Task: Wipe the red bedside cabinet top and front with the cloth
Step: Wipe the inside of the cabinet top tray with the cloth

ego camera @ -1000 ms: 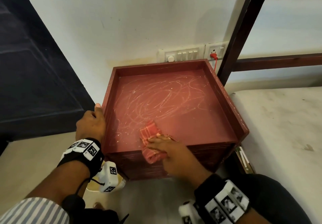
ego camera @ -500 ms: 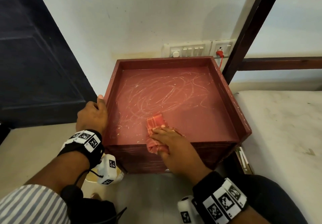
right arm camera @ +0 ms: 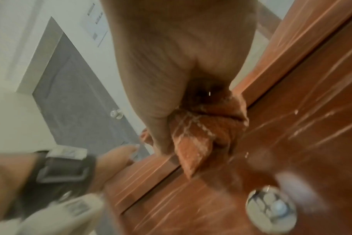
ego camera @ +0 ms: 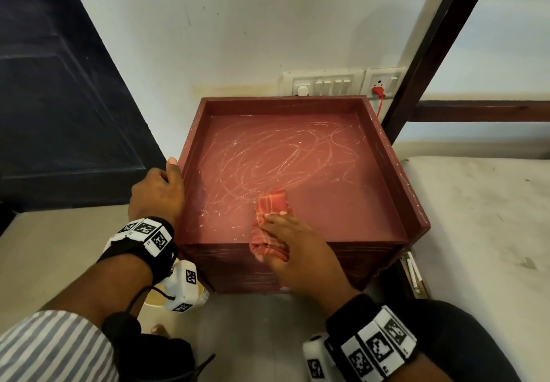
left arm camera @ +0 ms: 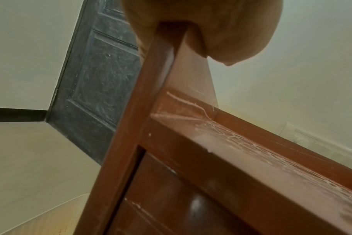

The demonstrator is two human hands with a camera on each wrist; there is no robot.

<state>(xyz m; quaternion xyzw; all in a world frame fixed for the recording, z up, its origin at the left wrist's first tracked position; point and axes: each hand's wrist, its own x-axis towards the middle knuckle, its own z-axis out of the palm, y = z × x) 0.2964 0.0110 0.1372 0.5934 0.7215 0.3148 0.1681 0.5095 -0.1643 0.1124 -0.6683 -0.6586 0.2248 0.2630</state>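
Cabinet: the red cabinet (ego camera: 297, 173) fills the centre of the head view, its recessed top streaked with pale scribbled marks, thickest toward the upper left of the surface.
Cloth: your red checked cloth (ego camera: 272, 203) lies bunched at the lower middle of the top, draped over the front edge and hanging a little down the cabinet's front.
Right hand: your right hand (ego camera: 294, 247) lies on the cloth at the front edge, fingers (ego camera: 275, 218) pressed down on the fabric on top; in the right wrist view the thumb and palm close round the crumpled cloth (right arm camera: 201, 127), so you have it gripped against the wood.
Left hand: your left hand (ego camera: 157, 191), at centre left, clasps the cabinet's left rim, thumb (ego camera: 172, 164) up along the outer side; the left wrist view shows the hand (left arm camera: 221, 23) wrapped over the top of that rim.
Knob: a round metal knob (right arm camera: 271, 206) shows blurred on the cabinet front, lower right of the right wrist view.
Surroundings: a switch panel (ego camera: 324, 84) with a red plug (ego camera: 378, 91) sits on the wall above the cabinet; a dark door (ego camera: 59, 114) at left, a mattress (ego camera: 491, 233) at right.
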